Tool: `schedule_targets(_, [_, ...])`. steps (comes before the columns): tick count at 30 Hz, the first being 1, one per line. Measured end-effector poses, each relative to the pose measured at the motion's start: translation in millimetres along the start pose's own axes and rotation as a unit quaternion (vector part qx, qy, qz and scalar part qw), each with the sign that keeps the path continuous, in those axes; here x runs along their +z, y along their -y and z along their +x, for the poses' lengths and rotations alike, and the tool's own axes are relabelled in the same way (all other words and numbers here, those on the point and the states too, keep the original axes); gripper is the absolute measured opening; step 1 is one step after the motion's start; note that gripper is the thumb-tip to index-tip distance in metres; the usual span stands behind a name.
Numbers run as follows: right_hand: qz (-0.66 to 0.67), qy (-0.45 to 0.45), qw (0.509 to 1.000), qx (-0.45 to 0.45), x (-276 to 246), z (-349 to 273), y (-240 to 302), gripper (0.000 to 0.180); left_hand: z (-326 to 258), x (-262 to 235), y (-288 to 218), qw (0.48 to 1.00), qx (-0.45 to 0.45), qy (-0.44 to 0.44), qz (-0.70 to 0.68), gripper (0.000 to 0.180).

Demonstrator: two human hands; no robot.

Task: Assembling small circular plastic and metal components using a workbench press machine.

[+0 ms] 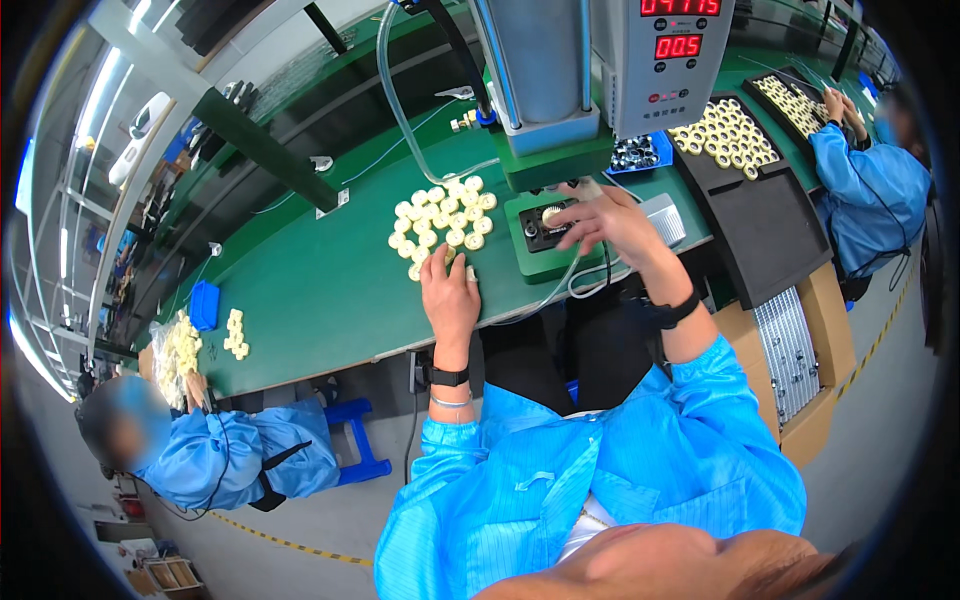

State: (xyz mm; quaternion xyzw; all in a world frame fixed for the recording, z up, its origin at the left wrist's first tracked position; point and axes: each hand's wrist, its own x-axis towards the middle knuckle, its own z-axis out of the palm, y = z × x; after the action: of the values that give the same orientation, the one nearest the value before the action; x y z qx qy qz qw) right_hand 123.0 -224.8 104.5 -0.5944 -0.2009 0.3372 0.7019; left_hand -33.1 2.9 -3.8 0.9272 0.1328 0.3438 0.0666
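Observation:
My left hand [450,298] is at the near edge of a loose group of cream round plastic parts [440,212] on the green bench. Its thumb and fingers close around one small round plastic part [450,256], partly hidden by the fingertips. Over the press base, my right hand [612,222] has its fingers spread and slightly blurred, holding nothing that I can see. Beside those fingertips, a cream round part [552,215] sits in the black fixture [536,236] on the green base. The press head [555,160] is raised above it.
A control box with red digits [665,75] stands beside the press cylinder. Behind my right hand are a blue bin of dark metal parts [640,153] and a black tray [765,235] with cream rings. A hose [390,100] loops down left. Co-workers sit at both sides.

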Motion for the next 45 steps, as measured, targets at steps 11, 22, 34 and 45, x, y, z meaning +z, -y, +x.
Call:
schedule_targets(11, [-0.661,-0.286,0.666,-0.192,-90,-22,-82,0.043,3,-2,0,1.000,0.000,-0.009,-0.003,0.027])
schedule_targets(22, [-0.675,-0.286,0.657,-0.178,-94,-18,-90,0.045,0,0,0,1.000,-0.003,-0.012,-0.026,0.028])
schedule_targets(34, [-0.371,-0.221,0.885,-0.175,-54,-24,-36,0.065,-2,1,1,0.999,-0.034,-0.027,-0.014,0.035])
schedule_targets(45, [-0.293,-0.121,0.917,-0.244,2,29,-3,0.038,-5,6,10,0.998,-0.061,-0.017,-0.026,0.039])
